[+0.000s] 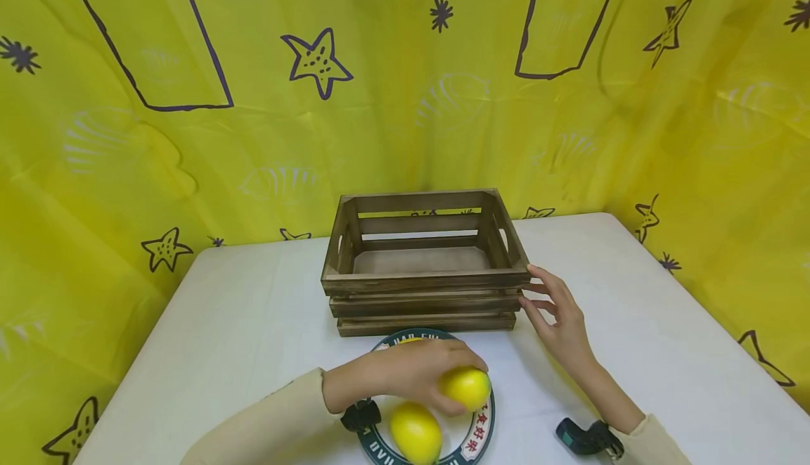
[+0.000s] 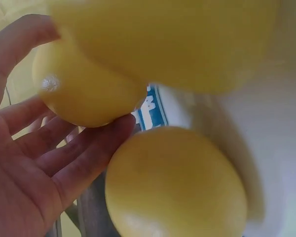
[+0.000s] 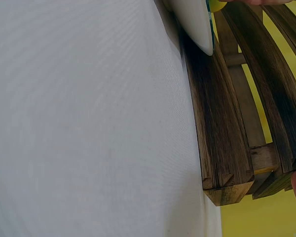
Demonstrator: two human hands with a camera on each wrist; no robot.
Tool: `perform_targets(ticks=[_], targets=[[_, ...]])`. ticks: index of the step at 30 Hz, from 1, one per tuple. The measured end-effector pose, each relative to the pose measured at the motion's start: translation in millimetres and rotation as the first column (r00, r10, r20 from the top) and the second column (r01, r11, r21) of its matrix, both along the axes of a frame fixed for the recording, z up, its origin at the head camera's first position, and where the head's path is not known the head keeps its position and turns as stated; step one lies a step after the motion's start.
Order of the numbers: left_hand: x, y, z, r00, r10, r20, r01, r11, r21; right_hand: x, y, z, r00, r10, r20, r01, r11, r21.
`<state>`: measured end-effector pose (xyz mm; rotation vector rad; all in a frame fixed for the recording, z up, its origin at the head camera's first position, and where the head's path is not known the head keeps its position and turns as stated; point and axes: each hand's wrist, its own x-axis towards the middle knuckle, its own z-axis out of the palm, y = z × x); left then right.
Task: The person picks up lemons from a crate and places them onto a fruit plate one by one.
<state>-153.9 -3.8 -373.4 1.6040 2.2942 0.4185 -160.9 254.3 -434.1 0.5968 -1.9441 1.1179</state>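
A round plate (image 1: 482, 431) with a dark teal, lettered rim lies in front of a brown wooden crate (image 1: 425, 283). Over the plate, my left hand (image 1: 408, 370) grips a yellow lemon (image 1: 467, 387) between thumb and fingers. A second lemon (image 1: 415, 433) sits on the plate's near part. Mostly hidden behind the hand in the head view is a third lemon (image 2: 175, 182), which shows fully beside the fingers in the left wrist view. My right hand (image 1: 563, 324) touches the crate's front right corner with its fingertips, thumb against the middle slat.
The crate has slatted sides, handle holes in both ends and a bare floor. It stands at the back of a white-covered table (image 1: 253, 331). A yellow curtain (image 1: 392, 134) with drawn stars hangs behind and along both sides.
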Motion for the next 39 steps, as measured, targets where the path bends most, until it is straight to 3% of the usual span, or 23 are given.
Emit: perform_targets(ticks=[12,20,25,32,39], targets=[[2.6,2,-15.1,0.993,-0.005,-0.116,0.001,0.999,-0.035,2.3,-1,2.4,0.999,0.018,0.030,-0.017,1.000,-0.017],[0.9,4,-19.5,0.994,-0.036,-0.104,0.032,0.999,-0.043,0.0,1,0.7,1.000,0.017,0.002,-0.017,1.000,0.005],[0.7,5,-21.5,0.995,-0.040,-0.090,0.035,0.998,-0.049,2.1,0,1.7,0.999,0.019,0.043,-0.019,1.000,-0.014],[2.1,2,-24.0,0.997,-0.066,-0.040,0.066,0.998,-0.004,1.3,-1,0.7,0.999,0.019,0.027,-0.018,1.000,-0.009],[3.8,0,-24.3,0.996,-0.053,-0.068,0.055,0.998,0.036,3.8,-1,3.1,0.998,0.022,0.053,-0.021,0.999,-0.028]])
